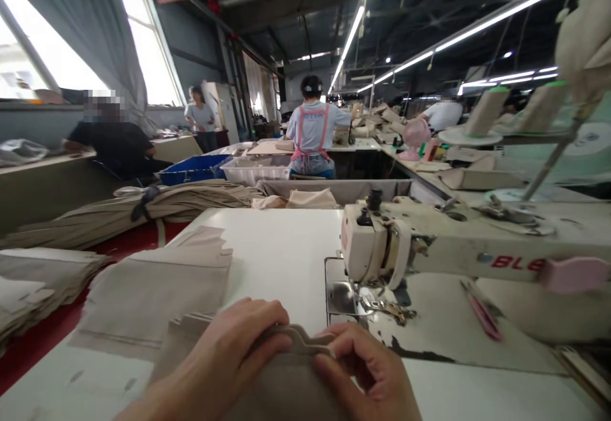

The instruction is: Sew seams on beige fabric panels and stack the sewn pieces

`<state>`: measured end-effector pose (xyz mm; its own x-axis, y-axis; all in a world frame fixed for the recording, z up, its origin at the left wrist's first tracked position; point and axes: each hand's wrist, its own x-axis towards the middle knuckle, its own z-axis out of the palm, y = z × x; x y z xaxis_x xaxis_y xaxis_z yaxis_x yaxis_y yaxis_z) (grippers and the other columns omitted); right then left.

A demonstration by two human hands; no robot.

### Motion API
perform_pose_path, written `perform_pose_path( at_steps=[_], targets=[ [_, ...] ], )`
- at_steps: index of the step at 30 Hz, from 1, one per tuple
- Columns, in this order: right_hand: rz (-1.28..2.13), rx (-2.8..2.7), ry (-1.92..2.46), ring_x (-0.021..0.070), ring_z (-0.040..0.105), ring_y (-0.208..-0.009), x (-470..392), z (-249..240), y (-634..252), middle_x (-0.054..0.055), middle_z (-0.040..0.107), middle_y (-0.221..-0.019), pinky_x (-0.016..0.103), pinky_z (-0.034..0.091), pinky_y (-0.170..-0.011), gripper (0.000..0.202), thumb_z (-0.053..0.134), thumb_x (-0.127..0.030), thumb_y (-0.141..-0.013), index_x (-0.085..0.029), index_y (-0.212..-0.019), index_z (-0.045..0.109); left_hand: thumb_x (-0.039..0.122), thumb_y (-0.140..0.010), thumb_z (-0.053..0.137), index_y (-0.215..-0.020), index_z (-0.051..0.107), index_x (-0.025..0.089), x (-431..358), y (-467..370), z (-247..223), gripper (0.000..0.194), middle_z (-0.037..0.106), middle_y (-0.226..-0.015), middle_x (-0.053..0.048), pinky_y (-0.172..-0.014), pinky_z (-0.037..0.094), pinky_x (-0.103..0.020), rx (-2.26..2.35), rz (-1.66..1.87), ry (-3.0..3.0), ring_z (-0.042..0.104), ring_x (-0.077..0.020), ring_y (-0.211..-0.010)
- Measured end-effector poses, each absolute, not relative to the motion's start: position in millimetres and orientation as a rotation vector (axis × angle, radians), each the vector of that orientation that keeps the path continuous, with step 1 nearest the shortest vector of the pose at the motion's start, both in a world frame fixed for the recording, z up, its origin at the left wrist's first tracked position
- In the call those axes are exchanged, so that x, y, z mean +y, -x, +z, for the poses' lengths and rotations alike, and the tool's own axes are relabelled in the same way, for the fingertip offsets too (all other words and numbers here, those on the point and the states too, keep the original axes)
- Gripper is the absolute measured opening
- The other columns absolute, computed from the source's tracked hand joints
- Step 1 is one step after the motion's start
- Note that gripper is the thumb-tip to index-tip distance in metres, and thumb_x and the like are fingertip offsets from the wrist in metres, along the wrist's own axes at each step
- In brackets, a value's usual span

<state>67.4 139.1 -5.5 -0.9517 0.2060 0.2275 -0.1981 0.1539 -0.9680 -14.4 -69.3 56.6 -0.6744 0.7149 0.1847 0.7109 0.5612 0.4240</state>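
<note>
Both hands grip the upper edge of a beige fabric piece (291, 386), which looks layered along its notched edge. My left hand (233, 338) pinches that edge between thumb and fingers. A short way to the right, my right hand (363, 370) pinches the same edge at its corner. Just beyond the right hand is the sewing machine (375, 249), its presser foot and metal plate (342, 297) near the fingers. Left of my hands, more beige fabric pieces (155, 290) lie on the white table (281, 249). The lower part of the held fabric leaves the frame.
Stacked fabric (42, 290) lies at the left, by a long tied bundle (200, 201). Pink-handled tweezers (482, 313) rest on the machine bed. Thread cones (487, 112) stand at the right. Ahead, a person in a pink apron (312, 128) sits beyond a white crate (258, 169).
</note>
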Motion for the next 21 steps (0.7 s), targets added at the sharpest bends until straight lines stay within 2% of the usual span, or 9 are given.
perform_pose_path(
  at_steps=[2, 4, 7, 10, 13, 17, 21],
  targets=[
    [1.976, -2.078, 0.101, 0.0172, 0.061, -0.074, 139.0, -12.5, -65.0, 0.006, 0.065, -0.085, 0.023, 0.049, -0.065, 0.034, 0.071, -0.047, -0.073, -0.018, -0.063, 0.057, 0.04, -0.095, 0.044, -0.076, 0.054, 0.021, -51.1, 16.7, 39.4, 0.028, 0.059, -0.069, 0.003, -0.06, 0.04, -0.022, 2.644, 0.855, -1.167, 0.054, -0.0136, -0.064],
    [2.065, -2.017, 0.192, 0.0146, 0.058, -0.07, 142.5, -15.1, -64.4, 0.004, 0.062, -0.083, 0.021, 0.046, -0.06, 0.032, 0.075, -0.041, -0.071, -0.017, -0.061, 0.056, 0.04, -0.094, 0.045, -0.078, 0.053, 0.021, -39.9, 18.1, 29.3, 0.026, 0.059, -0.071, 0.003, -0.06, 0.039, -0.022, 2.624, 0.884, -1.176, 0.054, -0.0141, -0.066],
    [2.124, -1.959, 0.171, 0.0121, 0.056, -0.066, 149.3, -14.3, -64.1, 0.003, 0.062, -0.08, 0.02, 0.044, -0.058, 0.028, 0.073, -0.033, -0.074, -0.016, -0.061, 0.055, 0.042, -0.093, 0.048, -0.087, 0.058, 0.023, -28.2, 17.6, 26.2, 0.022, 0.063, -0.079, 0.001, -0.063, 0.04, -0.023, 2.638, 0.927, -1.266, 0.056, -0.0167, -0.072],
    [2.138, -1.987, 0.087, 0.0131, 0.06, -0.072, 156.2, -14.0, -63.6, 0.003, 0.064, -0.081, 0.02, 0.048, -0.065, 0.022, 0.072, -0.028, -0.075, -0.016, -0.064, 0.058, 0.04, -0.091, 0.052, -0.08, 0.058, 0.023, -18.2, 14.7, 26.9, 0.021, 0.062, -0.072, 0.002, -0.059, 0.038, -0.023, 2.555, 0.985, -1.202, 0.055, -0.0154, -0.066],
    [2.115, -2.086, 0.029, 0.0145, 0.062, -0.076, 163.0, -14.6, -64.0, 0.003, 0.066, -0.081, 0.021, 0.049, -0.07, 0.019, 0.072, -0.028, -0.076, -0.016, -0.066, 0.061, 0.039, -0.091, 0.052, -0.075, 0.057, 0.021, -11.5, 12.1, 25.9, 0.024, 0.059, -0.069, 0.002, -0.056, 0.037, -0.023, 2.519, 1.048, -1.144, 0.053, -0.0145, -0.064],
    [2.021, -2.135, 0.017, 0.0128, 0.062, -0.068, 166.7, -10.5, -66.0, 0.002, 0.066, -0.076, 0.02, 0.049, -0.062, 0.022, 0.069, -0.03, -0.079, -0.016, -0.065, 0.06, 0.038, -0.091, 0.053, -0.078, 0.057, 0.021, -8.7, 10.4, 25.2, 0.022, 0.06, -0.073, 0.002, -0.057, 0.037, -0.022, 2.49, 1.082, -1.204, 0.053, -0.0138, -0.066],
    [2.015, -2.101, 0.059, 0.0118, 0.061, -0.066, 162.7, -4.8, -68.2, 0.002, 0.067, -0.073, 0.019, 0.048, -0.061, 0.02, 0.068, -0.028, -0.077, -0.017, -0.063, 0.06, 0.034, -0.089, 0.057, -0.076, 0.058, 0.021, -8.9, 9.7, 25.2, 0.019, 0.059, -0.071, 0.004, -0.059, 0.037, -0.021, 2.469, 1.14, -1.196, 0.053, -0.0122, -0.066]
  ],
)
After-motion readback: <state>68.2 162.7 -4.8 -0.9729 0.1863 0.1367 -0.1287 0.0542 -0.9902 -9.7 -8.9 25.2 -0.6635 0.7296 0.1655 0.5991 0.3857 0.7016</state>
